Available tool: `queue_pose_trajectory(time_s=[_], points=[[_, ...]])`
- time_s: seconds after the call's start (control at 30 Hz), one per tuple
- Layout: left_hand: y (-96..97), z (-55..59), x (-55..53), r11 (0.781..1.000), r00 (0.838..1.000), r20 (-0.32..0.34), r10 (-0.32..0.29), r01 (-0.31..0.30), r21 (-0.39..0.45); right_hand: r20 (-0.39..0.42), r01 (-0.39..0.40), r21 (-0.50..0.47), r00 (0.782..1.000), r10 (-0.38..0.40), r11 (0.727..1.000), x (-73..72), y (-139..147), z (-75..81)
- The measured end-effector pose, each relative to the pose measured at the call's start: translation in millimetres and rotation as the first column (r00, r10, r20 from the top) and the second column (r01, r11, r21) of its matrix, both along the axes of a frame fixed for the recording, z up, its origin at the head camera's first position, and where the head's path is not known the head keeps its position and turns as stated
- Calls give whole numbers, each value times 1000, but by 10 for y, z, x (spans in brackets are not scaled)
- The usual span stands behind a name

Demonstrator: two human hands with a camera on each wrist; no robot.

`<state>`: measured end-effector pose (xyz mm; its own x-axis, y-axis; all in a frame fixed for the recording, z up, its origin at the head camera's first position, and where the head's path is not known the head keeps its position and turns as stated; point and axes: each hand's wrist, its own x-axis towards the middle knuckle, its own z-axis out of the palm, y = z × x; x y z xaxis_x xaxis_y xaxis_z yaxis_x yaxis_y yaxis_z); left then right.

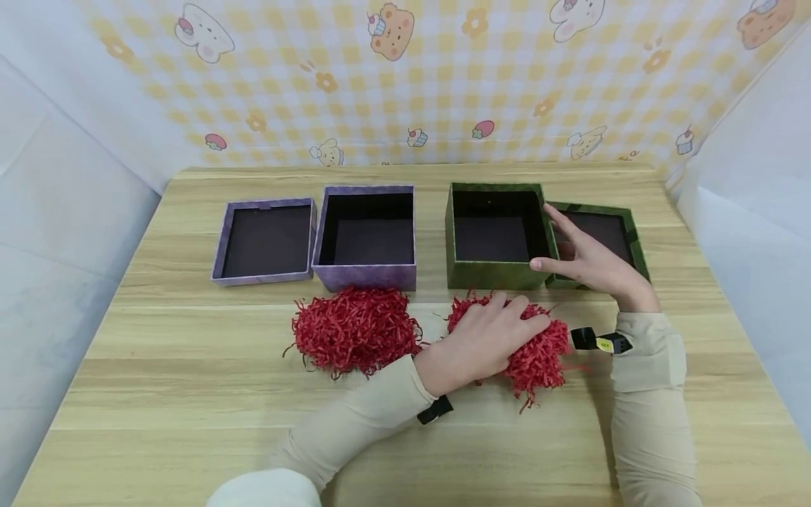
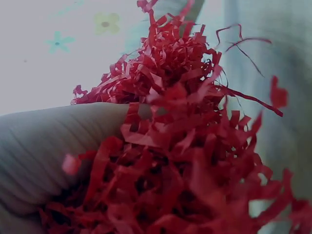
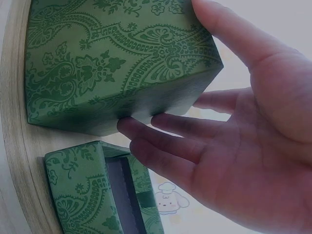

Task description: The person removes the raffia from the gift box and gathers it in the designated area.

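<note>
My left hand (image 1: 484, 338) grips a heap of red shredded paper (image 1: 538, 362), its thumb sunk among the strands in the left wrist view. Just behind that heap stands a green box (image 1: 494, 274) without its lid, dark inside. Against its right wall rests my right hand (image 1: 589, 264), fingers fairly straight, with the thumb at the front corner. The right wrist view shows the fingertips on the side of the patterned green box (image 3: 122, 63). Beside it lies the green lid (image 1: 636, 246), inner side up and partly covered by the hand.
A second red shredded-paper heap (image 1: 355, 331) lies in front of a lidless purple box (image 1: 367, 274). The purple lid (image 1: 262, 280) lies inner side up to its left. All of this is on a wooden table (image 1: 158, 394), with a checked cloth (image 1: 437, 84) behind.
</note>
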<state>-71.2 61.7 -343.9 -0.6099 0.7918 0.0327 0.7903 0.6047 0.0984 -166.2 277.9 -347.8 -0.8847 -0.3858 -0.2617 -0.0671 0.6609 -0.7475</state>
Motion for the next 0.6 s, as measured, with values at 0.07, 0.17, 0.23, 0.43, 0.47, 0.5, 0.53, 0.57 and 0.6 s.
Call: queue_pose_trajectory(time_s=[0.07, 0.17, 0.23, 0.43, 0.47, 0.5, 0.53, 0.57, 0.6], points=[[33, -80, 0, 1000, 1000, 25, -1, 1, -10, -3, 1, -4, 1000, -1, 1000, 9, -4, 0], [78, -180, -24, 1000, 999, 43, 4, -4, -15, -6, 0, -6, 1000, 0, 1000, 15, -11, 4], [97, -234, -45, 1000, 998, 61, 14, -12, -23, -4, -2, -4, 1000, 2, 1000, 15, -12, 10], [122, -326, -90, 994, 984, 162, 71, -57, -92, 6, -4, 13, 1000, 4, 1000, 4, -12, 23], [125, -333, -96, 992, 981, 175, 85, -67, -106, 6, -3, 16, 1000, 3, 1000, 2, -10, 22], [128, -340, -100, 990, 978, 183, 97, -76, -117, 6, -2, 16, 1000, 2, 1000, -1, -9, 20], [130, -343, -105, 988, 976, 189, 109, -85, -128, 6, 1, 17, 1000, -1, 1000, -1, -6, 19], [132, -344, -110, 986, 973, 197, 119, -93, -136, 8, 2, 19, 1000, -2, 1000, -2, -4, 15], [132, -344, -114, 985, 973, 196, 124, -97, -142, 9, 0, 21, 1000, -1, 1000, -3, -5, 9]])
